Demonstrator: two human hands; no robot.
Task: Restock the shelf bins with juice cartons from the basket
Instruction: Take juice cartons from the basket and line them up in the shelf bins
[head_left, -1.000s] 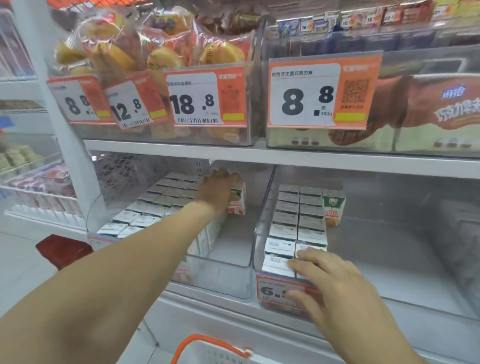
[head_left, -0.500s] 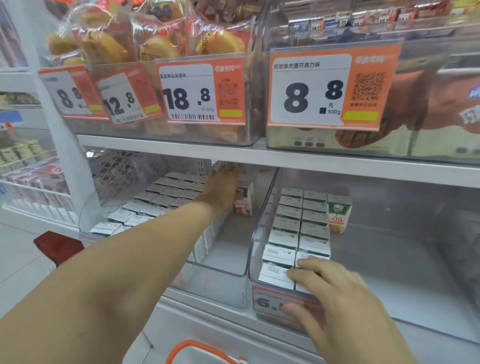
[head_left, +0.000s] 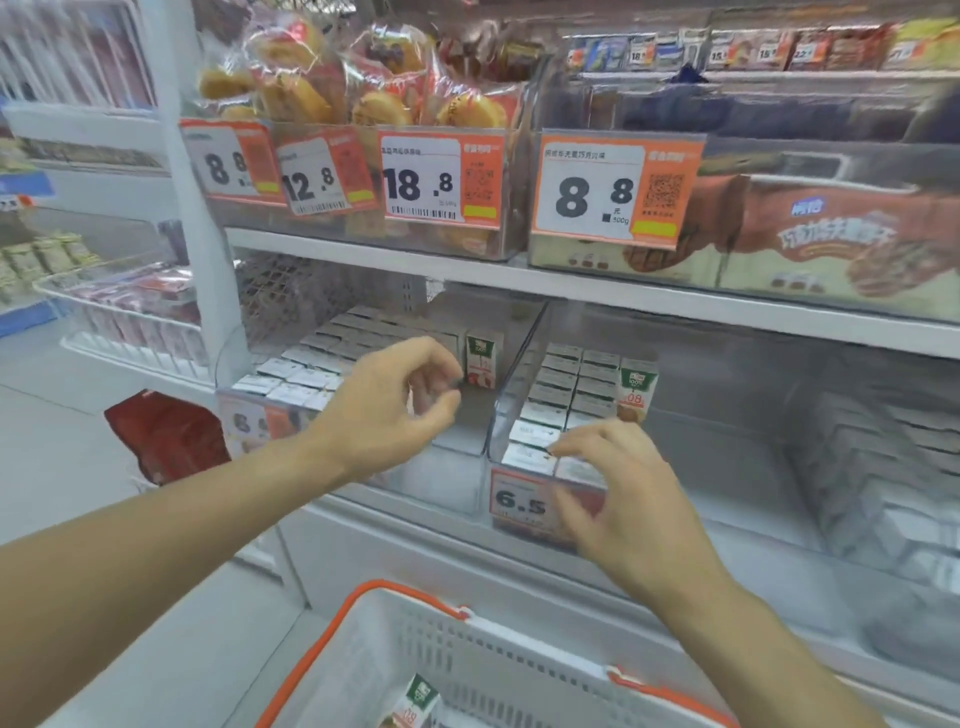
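Note:
Two clear shelf bins sit side by side on the lower shelf. The left bin (head_left: 457, 441) holds rows of juice cartons (head_left: 311, 364), and one red-labelled carton (head_left: 484, 358) stands alone at its back right. My left hand (head_left: 395, 410) hovers in front of that carton, empty, fingers curled and apart. The right bin (head_left: 506, 395) holds two rows of cartons (head_left: 566, 395) and an orange-labelled carton (head_left: 638, 387) beside them. My right hand (head_left: 618, 493) rests on the right bin's front edge, over its 6.5 price tag (head_left: 519, 501). The white basket (head_left: 467, 660) with orange handles is below, one carton (head_left: 418, 701) visible inside.
The upper shelf (head_left: 571, 291) carries bins of packaged bread (head_left: 363, 93) and chocolate cake boxes (head_left: 810, 244) with orange price tags. A further carton stack (head_left: 893, 467) sits at the right behind clear plastic. A red object (head_left: 166, 436) lies on the floor at left.
My left hand has let go of the red-labelled carton, which now stands at the bin's back right, and has drawn back toward me. The view has dropped, showing more of the basket.

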